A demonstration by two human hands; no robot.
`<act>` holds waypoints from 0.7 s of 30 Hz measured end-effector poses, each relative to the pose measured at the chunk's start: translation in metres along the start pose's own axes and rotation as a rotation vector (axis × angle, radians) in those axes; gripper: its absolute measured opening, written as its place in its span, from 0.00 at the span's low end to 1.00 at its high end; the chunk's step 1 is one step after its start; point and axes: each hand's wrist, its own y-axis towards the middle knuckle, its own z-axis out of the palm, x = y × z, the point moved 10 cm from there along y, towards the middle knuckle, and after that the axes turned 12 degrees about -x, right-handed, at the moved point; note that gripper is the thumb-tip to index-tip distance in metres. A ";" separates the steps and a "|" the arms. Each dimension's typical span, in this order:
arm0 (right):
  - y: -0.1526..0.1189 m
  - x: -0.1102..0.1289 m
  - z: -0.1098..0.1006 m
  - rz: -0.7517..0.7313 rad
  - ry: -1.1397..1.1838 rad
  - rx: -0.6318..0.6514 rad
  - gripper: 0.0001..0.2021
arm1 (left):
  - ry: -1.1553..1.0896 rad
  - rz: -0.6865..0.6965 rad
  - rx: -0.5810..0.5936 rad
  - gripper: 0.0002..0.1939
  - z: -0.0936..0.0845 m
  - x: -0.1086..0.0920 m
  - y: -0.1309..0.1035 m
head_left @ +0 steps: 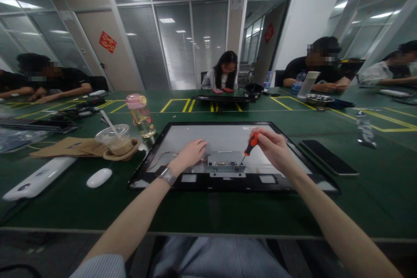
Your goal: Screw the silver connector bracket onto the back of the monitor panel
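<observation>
Hands (193, 154) (273, 147), one gripping screwdriver (250, 144), sit between cup (114, 140) and likely phone (329, 157).

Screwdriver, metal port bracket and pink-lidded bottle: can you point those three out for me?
Screwdriver (249, 147): head view, on its orange-and-black handle.
Metal port bracket (224, 156): head view, on its top face.
Pink-lidded bottle (142, 117): head view, on its see-through body.

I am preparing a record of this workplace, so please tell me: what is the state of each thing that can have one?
Screwdriver: tilted, tip down at the metal bracket
Right hand: closed around the screwdriver handle
Left hand: open, over the panel
Panel: lying flat
Pink-topped bottle: upright, capped, partly filled
Drink cup: upright, straw in
Black phone: flat, screen dark
Left door: shut
Right door: open
</observation>
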 end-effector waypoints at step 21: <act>-0.003 0.003 0.008 0.019 0.021 0.045 0.07 | 0.013 -0.004 0.016 0.22 -0.002 -0.002 0.000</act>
